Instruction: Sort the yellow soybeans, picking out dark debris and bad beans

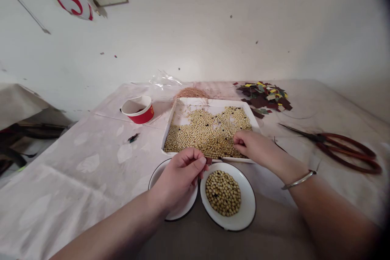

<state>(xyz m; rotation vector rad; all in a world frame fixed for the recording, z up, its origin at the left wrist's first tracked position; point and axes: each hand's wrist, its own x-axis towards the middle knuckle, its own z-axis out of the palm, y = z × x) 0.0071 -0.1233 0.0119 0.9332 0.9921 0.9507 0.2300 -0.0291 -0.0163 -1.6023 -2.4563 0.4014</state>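
Observation:
My left hand [186, 167] is closed in a pinch above the left white plate [183, 213]. A small dark brown piece [209, 161] shows at its fingertips. My right hand [248, 144] is closed, its fingertips at the tan beads [201, 136] in the right part of a shallow white tray [166, 140]; whatever lies between those fingers is hidden. Just in front of the tray stands the right white plate [248, 207], with a heap of larger round beads [224, 193] in it. My left hand covers much of the left plate.
Red-handled scissors [344, 148] lie at the right. Coloured scraps [265, 97] are heaped behind them. A red-and-white paper bowl [141, 115] stands left of the tray, near a small dark object [133, 138]. Behind the tray are thin reddish strands [191, 92] and clear plastic [164, 83].

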